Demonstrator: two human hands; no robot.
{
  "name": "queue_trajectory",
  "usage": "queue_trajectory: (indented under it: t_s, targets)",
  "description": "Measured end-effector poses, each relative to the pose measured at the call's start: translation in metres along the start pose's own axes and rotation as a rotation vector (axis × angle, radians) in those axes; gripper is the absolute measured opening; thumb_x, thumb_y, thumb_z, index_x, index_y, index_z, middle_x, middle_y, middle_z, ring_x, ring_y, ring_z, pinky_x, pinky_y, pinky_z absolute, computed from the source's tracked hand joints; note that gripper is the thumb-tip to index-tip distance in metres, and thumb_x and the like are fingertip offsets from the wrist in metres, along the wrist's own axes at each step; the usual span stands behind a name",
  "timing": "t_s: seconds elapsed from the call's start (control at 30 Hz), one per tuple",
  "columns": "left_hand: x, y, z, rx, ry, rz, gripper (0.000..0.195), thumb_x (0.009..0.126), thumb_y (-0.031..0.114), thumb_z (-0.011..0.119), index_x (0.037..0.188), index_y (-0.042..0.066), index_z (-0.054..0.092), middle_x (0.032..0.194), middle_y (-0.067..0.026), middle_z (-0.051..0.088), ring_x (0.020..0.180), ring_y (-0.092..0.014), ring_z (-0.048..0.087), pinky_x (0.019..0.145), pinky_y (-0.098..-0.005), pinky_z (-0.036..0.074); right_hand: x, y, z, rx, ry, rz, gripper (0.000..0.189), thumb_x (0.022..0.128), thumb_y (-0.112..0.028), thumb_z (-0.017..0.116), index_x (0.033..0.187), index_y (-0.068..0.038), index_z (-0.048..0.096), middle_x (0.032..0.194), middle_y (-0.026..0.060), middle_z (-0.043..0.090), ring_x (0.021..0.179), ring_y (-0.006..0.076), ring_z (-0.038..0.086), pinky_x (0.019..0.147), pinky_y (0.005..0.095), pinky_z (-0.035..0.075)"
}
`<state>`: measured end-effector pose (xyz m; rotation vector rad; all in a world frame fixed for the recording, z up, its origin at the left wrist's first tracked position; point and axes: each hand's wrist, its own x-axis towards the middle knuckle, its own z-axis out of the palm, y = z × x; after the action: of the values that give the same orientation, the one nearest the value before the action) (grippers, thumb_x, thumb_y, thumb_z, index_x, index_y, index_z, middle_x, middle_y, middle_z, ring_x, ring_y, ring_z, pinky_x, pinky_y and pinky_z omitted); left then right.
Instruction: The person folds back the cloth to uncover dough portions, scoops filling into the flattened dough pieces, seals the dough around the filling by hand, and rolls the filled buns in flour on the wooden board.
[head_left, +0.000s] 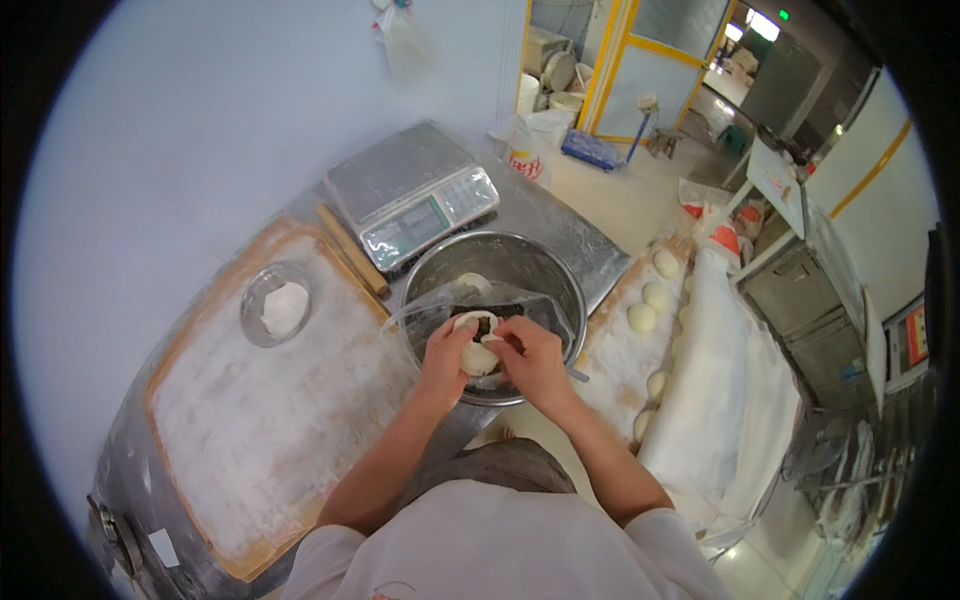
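Both hands hold a piece of pale dough (478, 360) with dark filling showing in its opening, above a large steel bowl (571, 289). My left hand (444, 364) grips the dough's left side. The fingers of my right hand (534, 360) pinch its right rim. Under and behind the hands, a clear plastic bag (525, 297) lies in the bowl with dark filling (506, 308) in it. Another pale dough piece (472, 282) is at the bowl's far side. How much filling lies beneath the hands is hidden.
At left lies a floured wooden board (277, 420) with a bowl of white flour (285, 309). A rolling pin (351, 249) rests beside a digital scale (412, 195). At right, dough balls (642, 318) sit on a floured board, partly under a white cloth (697, 390).
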<state>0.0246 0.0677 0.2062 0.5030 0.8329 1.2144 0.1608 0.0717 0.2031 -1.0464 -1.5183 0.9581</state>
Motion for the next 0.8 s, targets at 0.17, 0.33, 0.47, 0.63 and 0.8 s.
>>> queue_trajectory:
  t_s: [0.17, 0.33, 0.47, 0.63, 0.8]
  targets:
    - [0.007, 0.014, 0.008, 0.141, 0.013, -0.118, 0.025, 0.084, 0.007, 0.045, 0.105, -0.002, 0.054, 0.099, -0.0106, 0.058, 0.087, -0.020, 0.059, 0.074, -0.0318, 0.049, 0.006, -0.009, -0.010, -0.267, -0.041, 0.037, 0.018, 0.074, -0.005, 0.065, 0.089, 0.001, 0.058, 0.065, 0.0083, 0.057, 0.054, 0.0136, 0.057, 0.047, 0.0267, 0.044]
    - [0.011, 0.013, 0.007, 0.300, -0.098, -0.106, 0.025, 0.082, 0.005, 0.044, 0.103, -0.002, 0.056, 0.099, -0.0111, 0.058, 0.086, -0.018, 0.059, 0.075, -0.0311, 0.049, 0.001, 0.000, -0.010, -0.572, -0.031, -0.537, 0.017, 0.075, -0.006, 0.066, 0.088, 0.002, 0.058, 0.067, 0.0077, 0.059, 0.053, 0.0107, 0.057, 0.044, 0.0247, 0.045]
    - [0.008, 0.015, 0.001, 0.284, -0.170, -0.140, 0.025, 0.084, 0.008, 0.043, 0.104, -0.001, 0.056, 0.101, -0.0115, 0.057, 0.087, -0.018, 0.058, 0.074, -0.0306, 0.049, 0.000, -0.015, -0.013, -0.341, -0.055, -0.116, 0.014, 0.078, -0.004, 0.063, 0.088, 0.003, 0.057, 0.072, 0.0084, 0.060, 0.052, 0.0098, 0.057, 0.042, 0.0227, 0.044]
    - [-0.009, 0.000, 0.003, 0.027, -0.067, 0.027, 0.027, 0.091, 0.021, 0.040, 0.106, 0.001, 0.053, 0.102, -0.0112, 0.057, 0.090, -0.018, 0.057, 0.075, -0.0304, 0.048, -0.005, -0.009, -0.001, 0.248, -0.006, 0.373, 0.013, 0.079, -0.003, 0.062, 0.089, 0.004, 0.058, 0.071, 0.0080, 0.059, 0.052, 0.0117, 0.057, 0.043, 0.0227, 0.047]
    - [-0.004, -0.009, 0.003, -0.059, 0.095, 0.111, 0.024, 0.092, 0.024, 0.042, 0.099, 0.004, 0.054, 0.095, -0.0085, 0.058, 0.085, -0.017, 0.058, 0.071, -0.0305, 0.048, 0.004, -0.003, 0.005, -0.304, 0.028, -0.112, 0.020, 0.072, -0.005, 0.068, 0.089, 0.001, 0.059, 0.074, 0.0094, 0.057, 0.057, 0.0146, 0.058, 0.051, 0.0257, 0.046]
